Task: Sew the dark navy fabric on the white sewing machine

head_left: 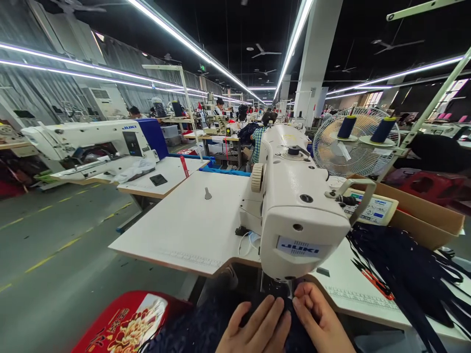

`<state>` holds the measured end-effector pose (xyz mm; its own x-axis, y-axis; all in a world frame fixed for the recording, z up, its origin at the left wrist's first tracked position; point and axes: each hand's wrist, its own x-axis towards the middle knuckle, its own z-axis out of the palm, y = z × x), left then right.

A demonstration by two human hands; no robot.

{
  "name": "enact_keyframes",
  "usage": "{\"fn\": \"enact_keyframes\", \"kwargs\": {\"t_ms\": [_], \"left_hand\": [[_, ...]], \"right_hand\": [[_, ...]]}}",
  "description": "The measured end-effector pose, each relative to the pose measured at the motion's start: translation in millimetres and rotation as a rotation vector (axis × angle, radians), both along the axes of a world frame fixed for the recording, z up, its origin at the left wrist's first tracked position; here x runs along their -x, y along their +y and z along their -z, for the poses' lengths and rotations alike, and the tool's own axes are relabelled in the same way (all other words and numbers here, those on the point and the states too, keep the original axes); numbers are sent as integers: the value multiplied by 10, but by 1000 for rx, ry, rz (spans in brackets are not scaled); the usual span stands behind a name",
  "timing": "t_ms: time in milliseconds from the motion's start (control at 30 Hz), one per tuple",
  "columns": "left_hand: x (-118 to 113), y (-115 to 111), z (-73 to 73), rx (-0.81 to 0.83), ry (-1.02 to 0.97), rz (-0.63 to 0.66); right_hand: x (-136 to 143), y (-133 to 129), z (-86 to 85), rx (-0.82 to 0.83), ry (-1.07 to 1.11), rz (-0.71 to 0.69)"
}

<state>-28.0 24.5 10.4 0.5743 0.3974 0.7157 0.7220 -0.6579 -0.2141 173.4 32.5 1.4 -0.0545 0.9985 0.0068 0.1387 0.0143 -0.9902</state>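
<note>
My left hand (255,327) lies flat on dark navy fabric (198,326) at the bottom of the view, fingers together and pointing toward the needle. Just to its right, my right hand (319,318) pinches the same fabric with thumb and fingers right under the head of a white JUKI sewing machine (294,206). The needle area is mostly hidden behind the machine head and my fingers. The machine stands on a white sewing table (191,225).
A pile of dark navy strips (405,274) lies on the table at right, beside a cardboard box (423,215). Behind stand a fan (353,142) and two navy thread cones (382,130). A red stool (125,321) is at lower left. Another JUKI machine (88,142) sits across the aisle; other workers sit farther back.
</note>
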Motion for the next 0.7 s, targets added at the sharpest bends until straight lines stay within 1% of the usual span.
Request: {"fn": "enact_keyframes", "kwargs": {"t_ms": [100,233,400,567,700], "left_hand": [[34,61,-14,-26,39,59],[31,106,6,-20,43,68],[1,120,24,-65,48,94],[-21,123,13,-52,27,56],[-69,107,65,-50,21,29]], "right_hand": [[-8,14,26,-20,-19,-4],[-16,29,61,-20,-15,-50],[11,29,44,-34,-40,-19],[8,64,55,-40,-37,7],[-3,57,134,-39,16,3]]}}
